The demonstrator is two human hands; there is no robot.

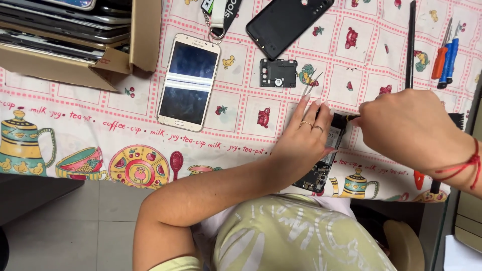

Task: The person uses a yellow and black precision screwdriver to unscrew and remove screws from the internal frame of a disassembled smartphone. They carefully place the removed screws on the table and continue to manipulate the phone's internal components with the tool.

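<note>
An opened phone with its circuit board bare lies at the table's near edge. My left hand rests flat on it and pins it down, rings on two fingers. My right hand, with a red cord at the wrist, is closed on a small tool whose tip touches the phone's upper end; the tool itself is mostly hidden. A black inner cover plate lies just beyond my left fingers, with thin tweezers beside it.
A white phone lies screen up to the left. A black back cover sits further away, a lanyard with a keyring beside it. A cardboard box of phones is far left. Screwdrivers and a black rod lie right.
</note>
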